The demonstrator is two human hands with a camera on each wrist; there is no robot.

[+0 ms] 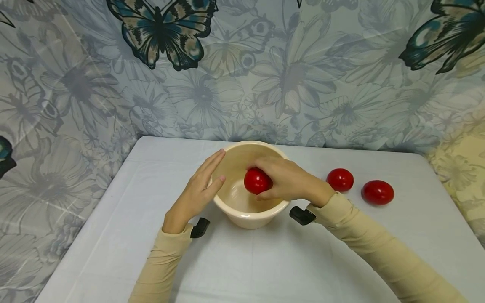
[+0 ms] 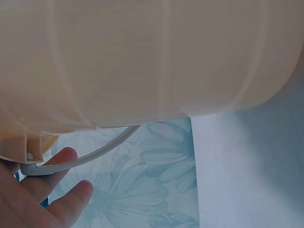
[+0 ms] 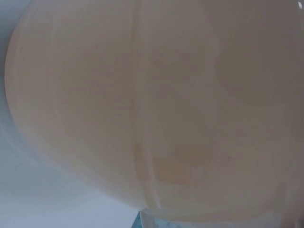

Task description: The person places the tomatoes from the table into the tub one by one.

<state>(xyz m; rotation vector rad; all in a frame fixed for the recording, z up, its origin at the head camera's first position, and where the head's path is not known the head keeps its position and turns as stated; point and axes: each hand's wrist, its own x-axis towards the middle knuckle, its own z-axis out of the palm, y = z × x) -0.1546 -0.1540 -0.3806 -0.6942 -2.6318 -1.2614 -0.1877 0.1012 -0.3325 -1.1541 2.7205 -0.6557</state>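
A cream plastic bucket (image 1: 253,216) stands upright on the white-covered table. My right hand (image 1: 286,179) reaches over its right rim and holds a glossy red, slightly oval ball (image 1: 258,181), tomato-like, between thumb and fingers inside the bucket mouth. Against the left rim lies my left hand (image 1: 197,187), fingers straight and thumb spread. Up close in the left wrist view are the ribbed bucket wall (image 2: 142,61), a grey handle (image 2: 102,151) and the left fingers beside it. Only the bucket wall (image 3: 156,104) fills most of the right wrist view; the ball is hidden there.
Two more red balls, a nearer one (image 1: 340,180) and a farther-right one (image 1: 377,192), lie on the table right of the bucket. White cloth covers the table (image 1: 113,252). Behind it hangs a floral fabric backdrop (image 1: 242,84) with large butterflies.
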